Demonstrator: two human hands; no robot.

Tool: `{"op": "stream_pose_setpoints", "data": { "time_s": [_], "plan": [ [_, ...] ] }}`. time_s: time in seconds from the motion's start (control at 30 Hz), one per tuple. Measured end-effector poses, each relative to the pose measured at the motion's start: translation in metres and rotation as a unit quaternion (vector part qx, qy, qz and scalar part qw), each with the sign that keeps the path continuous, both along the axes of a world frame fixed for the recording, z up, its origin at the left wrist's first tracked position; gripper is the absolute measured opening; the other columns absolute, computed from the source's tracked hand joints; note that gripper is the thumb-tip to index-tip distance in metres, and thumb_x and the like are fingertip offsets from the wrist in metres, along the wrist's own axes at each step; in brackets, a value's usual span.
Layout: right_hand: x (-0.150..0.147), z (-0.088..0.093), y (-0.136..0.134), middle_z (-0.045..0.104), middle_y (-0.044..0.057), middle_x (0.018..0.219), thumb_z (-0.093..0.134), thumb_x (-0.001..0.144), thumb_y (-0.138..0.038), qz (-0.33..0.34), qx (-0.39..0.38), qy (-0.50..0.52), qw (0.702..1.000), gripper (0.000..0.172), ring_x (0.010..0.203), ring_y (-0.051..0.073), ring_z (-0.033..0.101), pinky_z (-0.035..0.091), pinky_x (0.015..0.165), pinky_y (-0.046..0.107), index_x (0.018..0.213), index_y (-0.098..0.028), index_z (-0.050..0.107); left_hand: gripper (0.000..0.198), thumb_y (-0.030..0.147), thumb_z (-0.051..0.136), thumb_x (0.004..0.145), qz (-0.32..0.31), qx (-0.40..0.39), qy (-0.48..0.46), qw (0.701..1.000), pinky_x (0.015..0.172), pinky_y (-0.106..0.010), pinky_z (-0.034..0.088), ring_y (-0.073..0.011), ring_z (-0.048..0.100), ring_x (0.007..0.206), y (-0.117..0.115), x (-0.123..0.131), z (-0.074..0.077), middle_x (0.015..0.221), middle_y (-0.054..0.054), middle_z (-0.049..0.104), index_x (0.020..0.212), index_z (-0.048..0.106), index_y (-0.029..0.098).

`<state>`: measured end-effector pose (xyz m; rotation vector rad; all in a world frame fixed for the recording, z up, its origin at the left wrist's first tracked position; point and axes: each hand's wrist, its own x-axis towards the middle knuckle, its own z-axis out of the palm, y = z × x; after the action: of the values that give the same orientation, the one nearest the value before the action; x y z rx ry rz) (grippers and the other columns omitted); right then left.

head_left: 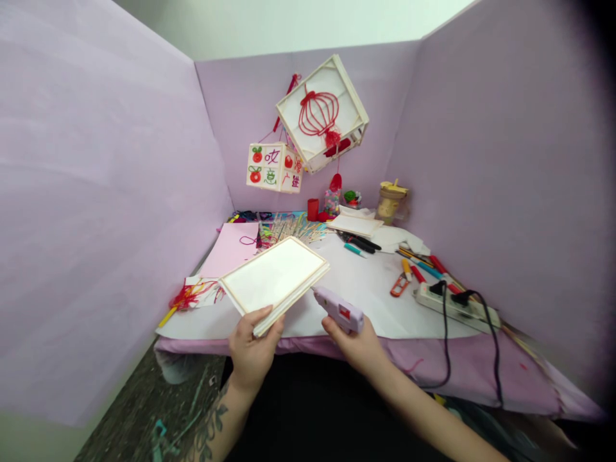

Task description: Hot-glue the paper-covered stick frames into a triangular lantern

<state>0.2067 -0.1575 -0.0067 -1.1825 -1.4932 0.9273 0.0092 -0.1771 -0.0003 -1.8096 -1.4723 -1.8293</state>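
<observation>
My left hand [254, 343] grips the near corner of a white rectangular panel [274, 273] edged with thin wooden strips, tilted above the table's front. More than one layer shows along its side, so it may be a stack. In my right hand [353, 337] is a lilac glue gun [339, 308] with a red patch on its body. The nozzle points up and left, close to the panel's right edge; I cannot tell whether they touch. My fingers on the gun's handle are partly hidden.
A box lantern [323, 112] and a smaller decorated one [274, 167] hang at the back. Pliers [359, 242], a red cutter [399, 284] and a corded power strip [457, 305] lie right. Red yarn [187, 295] lies left. A lidded cup [391, 202] stands back right.
</observation>
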Motion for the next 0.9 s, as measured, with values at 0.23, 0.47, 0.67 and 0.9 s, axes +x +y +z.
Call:
{"op": "stream_pose_setpoints", "data": {
  "time_s": [0.23,0.47,0.67,0.9],
  "plan": [
    [-0.0014,0.0010,0.0003,0.064,0.004,0.068,0.062,0.077,-0.042,0.002,-0.003,0.003,1.000,0.025,0.060,0.018,0.056,0.047,0.056,0.029,0.079,-0.017,0.060,0.018,0.023,0.074,0.076,-0.003,0.001,-0.001,1.000,0.063,-0.021,0.058,-0.0139,0.071,0.066,0.0004,-0.0008,-0.0015,0.078,-0.001,0.073,0.091,0.067,0.017],
    [-0.0027,0.0032,-0.0011,0.055,-0.001,0.060,0.062,0.076,-0.041,0.009,-0.004,0.014,1.000,0.024,0.053,0.014,0.048,0.042,0.050,0.026,0.072,-0.018,0.055,0.018,0.022,0.074,0.076,-0.005,-0.008,-0.004,1.000,0.067,-0.021,0.058,-0.0136,0.071,0.069,-0.0002,-0.0002,-0.0023,0.079,-0.001,0.073,0.092,0.067,0.018],
    [-0.0026,-0.0004,-0.0011,0.059,0.001,0.064,0.064,0.076,-0.041,0.008,0.001,0.013,1.000,0.024,0.057,0.016,0.052,0.045,0.053,0.027,0.076,-0.018,0.058,0.018,0.022,0.074,0.076,-0.004,-0.004,-0.008,1.000,0.066,-0.020,0.058,-0.0130,0.071,0.068,0.0003,0.0002,-0.0026,0.080,-0.001,0.073,0.091,0.066,0.018],
    [-0.0036,-0.0032,-0.0011,0.061,0.002,0.066,0.064,0.077,-0.041,0.013,0.005,0.013,1.000,0.024,0.058,0.016,0.054,0.046,0.054,0.027,0.078,-0.017,0.060,0.019,0.022,0.074,0.076,-0.008,-0.001,-0.004,1.000,0.067,-0.020,0.058,-0.0129,0.071,0.068,0.0007,-0.0006,-0.0033,0.080,-0.001,0.073,0.092,0.066,0.018]
  ]
}}
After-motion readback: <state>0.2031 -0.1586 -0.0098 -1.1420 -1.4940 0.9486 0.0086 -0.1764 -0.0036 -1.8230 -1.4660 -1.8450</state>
